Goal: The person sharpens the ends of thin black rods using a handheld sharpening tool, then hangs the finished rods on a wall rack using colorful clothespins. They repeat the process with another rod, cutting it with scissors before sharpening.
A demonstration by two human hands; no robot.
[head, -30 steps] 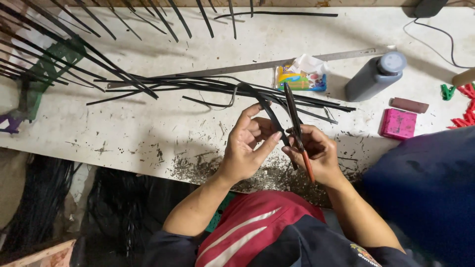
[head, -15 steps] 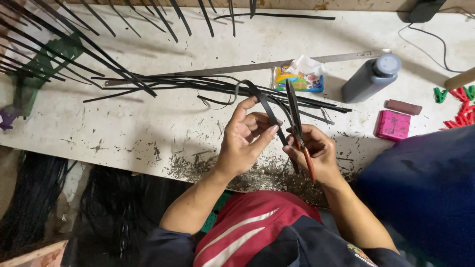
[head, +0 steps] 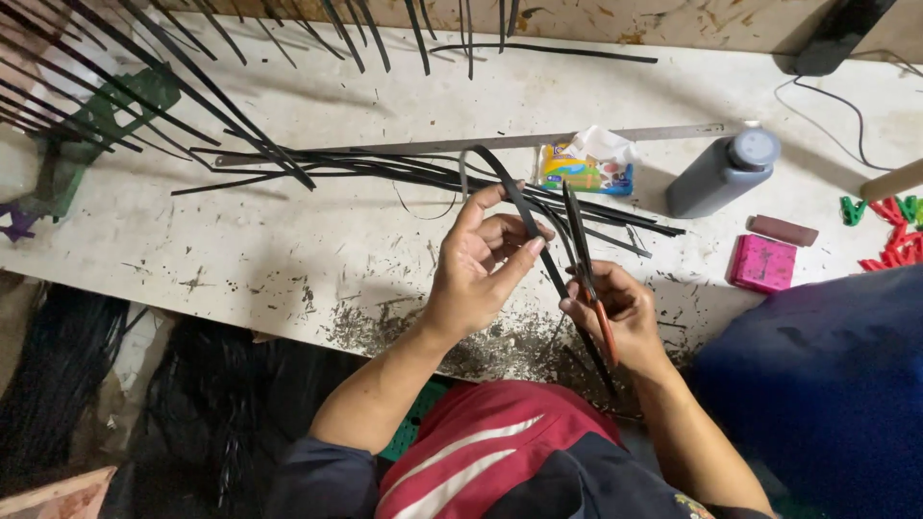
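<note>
strip: I have a long, thin, flat black strip (head: pixel 524 216) pinched in my left hand (head: pixel 481 264); it arches up over my fingers and runs down past my wrist toward my lap.
tool: a slim black blade with a reddish handle (head: pixel 588 279) sits in my right hand (head: pixel 620 317), tip pointing away from me, just beside the strip.
place: both are held above the near edge of the bench.

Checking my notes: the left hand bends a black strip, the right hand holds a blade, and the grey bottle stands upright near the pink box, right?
Not quite. In the head view the grey bottle lies on its side; the rest holds.
</note>
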